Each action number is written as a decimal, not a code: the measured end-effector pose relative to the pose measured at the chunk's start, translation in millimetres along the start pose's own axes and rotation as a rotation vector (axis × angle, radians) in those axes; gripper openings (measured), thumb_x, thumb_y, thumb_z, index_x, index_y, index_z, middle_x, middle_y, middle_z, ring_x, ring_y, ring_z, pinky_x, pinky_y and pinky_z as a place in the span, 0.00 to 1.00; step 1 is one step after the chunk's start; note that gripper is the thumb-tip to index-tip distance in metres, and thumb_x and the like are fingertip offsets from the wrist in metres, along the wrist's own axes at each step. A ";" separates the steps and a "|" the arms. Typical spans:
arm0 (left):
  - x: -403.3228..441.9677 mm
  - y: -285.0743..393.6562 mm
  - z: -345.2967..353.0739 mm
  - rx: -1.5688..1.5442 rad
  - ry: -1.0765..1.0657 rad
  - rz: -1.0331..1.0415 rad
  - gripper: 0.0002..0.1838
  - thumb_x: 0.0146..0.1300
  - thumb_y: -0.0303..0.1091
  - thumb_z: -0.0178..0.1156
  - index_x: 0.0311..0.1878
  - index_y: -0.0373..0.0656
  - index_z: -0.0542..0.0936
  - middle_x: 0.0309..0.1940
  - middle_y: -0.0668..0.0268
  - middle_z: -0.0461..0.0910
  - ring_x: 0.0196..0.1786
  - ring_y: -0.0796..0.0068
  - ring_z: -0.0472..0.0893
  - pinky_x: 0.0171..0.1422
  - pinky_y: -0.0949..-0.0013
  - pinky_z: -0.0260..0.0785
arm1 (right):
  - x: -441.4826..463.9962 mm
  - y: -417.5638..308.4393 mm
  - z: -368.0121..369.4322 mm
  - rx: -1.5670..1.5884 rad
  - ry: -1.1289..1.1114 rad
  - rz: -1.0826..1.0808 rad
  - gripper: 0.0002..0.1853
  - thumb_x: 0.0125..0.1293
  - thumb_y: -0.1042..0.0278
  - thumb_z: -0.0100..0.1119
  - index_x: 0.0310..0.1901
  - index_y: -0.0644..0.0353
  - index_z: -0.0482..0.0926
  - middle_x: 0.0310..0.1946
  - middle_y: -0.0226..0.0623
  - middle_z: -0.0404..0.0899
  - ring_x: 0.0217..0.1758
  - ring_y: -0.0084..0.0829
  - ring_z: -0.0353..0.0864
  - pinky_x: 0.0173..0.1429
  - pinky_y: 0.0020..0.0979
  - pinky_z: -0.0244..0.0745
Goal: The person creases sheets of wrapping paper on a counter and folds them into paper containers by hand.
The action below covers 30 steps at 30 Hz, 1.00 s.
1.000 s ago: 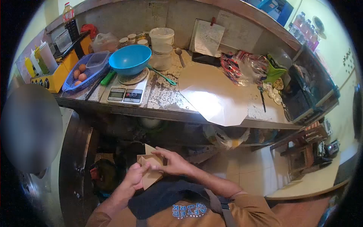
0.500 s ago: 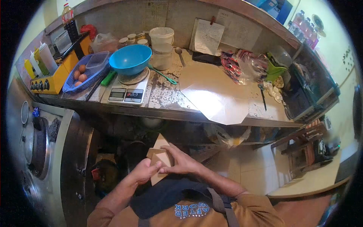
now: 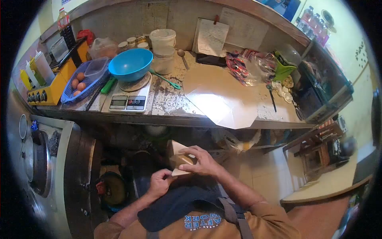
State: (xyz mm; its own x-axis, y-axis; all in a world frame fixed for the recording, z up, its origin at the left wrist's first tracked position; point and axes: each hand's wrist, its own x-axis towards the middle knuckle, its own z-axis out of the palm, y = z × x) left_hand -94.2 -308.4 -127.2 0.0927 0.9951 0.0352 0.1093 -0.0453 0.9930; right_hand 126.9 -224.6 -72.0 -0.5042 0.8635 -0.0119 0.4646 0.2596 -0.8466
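Observation:
A partly folded brown paper food box [image 3: 178, 148] with pale sides is held up in front of my apron, its hollow partly showing. My right hand [image 3: 203, 162] grips its right side, with the thumb on the lower edge and the fingers over the top. At the box's lower left corner, my left hand [image 3: 160, 183] is closed, its fingertips pinching the edge. Flat cardboard blanks [image 3: 215, 87], brown with a shiny glare, lie on the counter beyond my hands and overhang its front edge.
A blue bowl [image 3: 130, 63] sits on a kitchen scale [image 3: 129, 102]. Left of it is a blue basket [image 3: 69, 88] with several eggs. Behind are a white tub [image 3: 163, 38], a spoon [image 3: 183, 59] and plastic packets [image 3: 240, 68]. A stove [image 3: 41, 159] stands at the lower left.
The box has turned and opened up, showing its hollow. My left hand has slid down and left to its lower corner, while my right hand moved slightly right and up.

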 end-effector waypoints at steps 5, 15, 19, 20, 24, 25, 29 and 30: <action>18.0 24.4 7.8 -0.040 0.180 0.208 0.13 0.54 0.29 0.77 0.34 0.39 0.79 0.30 0.63 0.83 0.35 0.75 0.81 0.41 0.70 0.73 | -4.8 -27.7 -27.7 -0.087 -0.100 -0.235 0.39 0.53 0.46 0.78 0.65 0.52 0.75 0.56 0.45 0.75 0.61 0.43 0.77 0.64 0.39 0.73; 72.5 61.7 -38.9 0.647 -0.146 0.422 0.42 0.48 0.61 0.76 0.58 0.41 0.78 0.48 0.53 0.83 0.48 0.54 0.83 0.58 0.55 0.73 | -29.4 -33.2 -25.1 0.147 -0.063 -0.082 0.42 0.61 0.51 0.72 0.74 0.54 0.63 0.62 0.49 0.71 0.65 0.45 0.74 0.69 0.41 0.69; 67.5 66.3 -29.0 0.369 -0.486 -0.205 0.34 0.57 0.59 0.70 0.56 0.39 0.81 0.45 0.51 0.86 0.50 0.55 0.86 0.55 0.59 0.75 | -28.5 5.0 0.1 0.184 -0.042 -0.050 0.37 0.68 0.51 0.65 0.73 0.56 0.63 0.64 0.51 0.71 0.64 0.46 0.75 0.69 0.40 0.68; 68.9 63.7 -28.6 0.409 -0.484 -0.165 0.32 0.60 0.58 0.69 0.56 0.39 0.81 0.43 0.52 0.87 0.47 0.55 0.87 0.53 0.59 0.76 | -28.8 10.0 5.0 0.206 -0.024 -0.035 0.36 0.69 0.50 0.64 0.73 0.56 0.63 0.64 0.51 0.71 0.64 0.46 0.75 0.69 0.41 0.68; 72.4 61.6 -23.2 0.423 -0.513 -0.186 0.32 0.60 0.57 0.69 0.56 0.39 0.81 0.44 0.52 0.86 0.48 0.56 0.86 0.53 0.60 0.76 | -28.3 4.9 21.3 0.181 0.132 0.188 0.28 0.71 0.47 0.60 0.63 0.60 0.71 0.55 0.52 0.78 0.58 0.43 0.80 0.62 0.40 0.73; 72.3 56.2 -22.7 0.429 -0.516 -0.209 0.32 0.60 0.57 0.69 0.57 0.39 0.81 0.45 0.53 0.86 0.48 0.57 0.86 0.54 0.60 0.76 | -25.1 8.0 21.2 0.198 0.136 0.250 0.27 0.71 0.46 0.59 0.60 0.61 0.73 0.53 0.52 0.80 0.56 0.42 0.81 0.60 0.40 0.74; 66.4 34.9 -38.0 0.425 -0.595 -0.248 0.31 0.60 0.55 0.70 0.57 0.39 0.81 0.47 0.54 0.86 0.50 0.62 0.85 0.56 0.62 0.76 | -19.0 22.2 25.8 0.200 0.182 0.312 0.25 0.72 0.45 0.57 0.52 0.63 0.77 0.44 0.50 0.84 0.49 0.40 0.85 0.53 0.40 0.77; 64.0 32.9 -44.0 0.372 -0.622 -0.353 0.33 0.60 0.52 0.72 0.61 0.38 0.78 0.53 0.57 0.83 0.56 0.68 0.82 0.60 0.64 0.73 | -18.5 30.7 32.4 0.231 0.199 0.294 0.25 0.72 0.44 0.57 0.52 0.63 0.77 0.44 0.50 0.84 0.49 0.40 0.85 0.53 0.39 0.77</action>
State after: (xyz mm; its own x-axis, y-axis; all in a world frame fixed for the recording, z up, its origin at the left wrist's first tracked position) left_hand -128.2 -242.3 -87.3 0.5135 0.7296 -0.4517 0.5472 0.1271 0.8273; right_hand 126.9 -246.7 -115.0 -0.2136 0.9589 -0.1871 0.3811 -0.0945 -0.9197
